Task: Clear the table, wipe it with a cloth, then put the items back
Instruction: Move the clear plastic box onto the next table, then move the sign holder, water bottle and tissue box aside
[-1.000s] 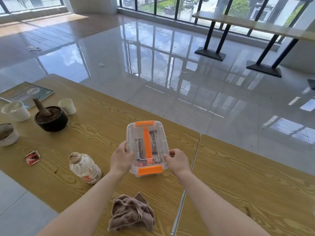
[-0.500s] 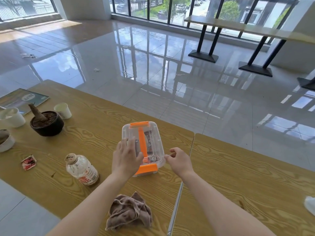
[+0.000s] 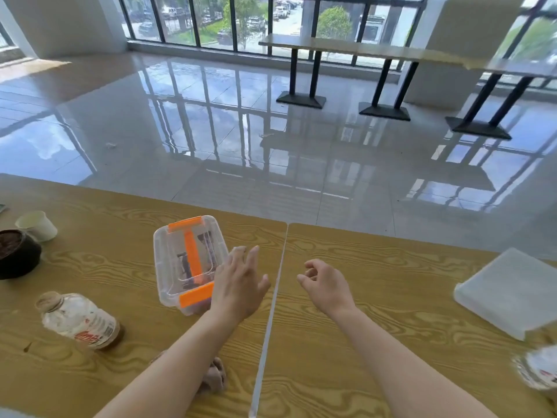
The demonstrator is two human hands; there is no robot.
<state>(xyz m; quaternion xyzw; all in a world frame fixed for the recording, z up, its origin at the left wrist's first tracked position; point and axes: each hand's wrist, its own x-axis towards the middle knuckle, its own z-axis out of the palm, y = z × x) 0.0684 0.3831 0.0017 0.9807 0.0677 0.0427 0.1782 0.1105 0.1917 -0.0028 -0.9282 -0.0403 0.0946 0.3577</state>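
A clear plastic box with orange clips and handle (image 3: 188,260) sits on the left wooden table (image 3: 105,267). My left hand (image 3: 239,285) hovers open beside the box's right edge, fingers spread, holding nothing. My right hand (image 3: 324,285) is over the right table (image 3: 391,312), fingers loosely curled and empty. A brown cloth (image 3: 215,377) lies near the front edge, mostly hidden under my left forearm. A plastic bottle (image 3: 80,319) lies on its side at the left.
A white paper cup (image 3: 37,226) and a black bowl (image 3: 16,254) stand at the far left. A white folded sheet (image 3: 509,291) lies on the right table, with a blurred bottle (image 3: 539,369) at the right edge. A gap (image 3: 271,312) separates the tables.
Both hands have let go of the box, which now rests on the table. My view has turned right, and both hands have shifted rightward toward the gap.
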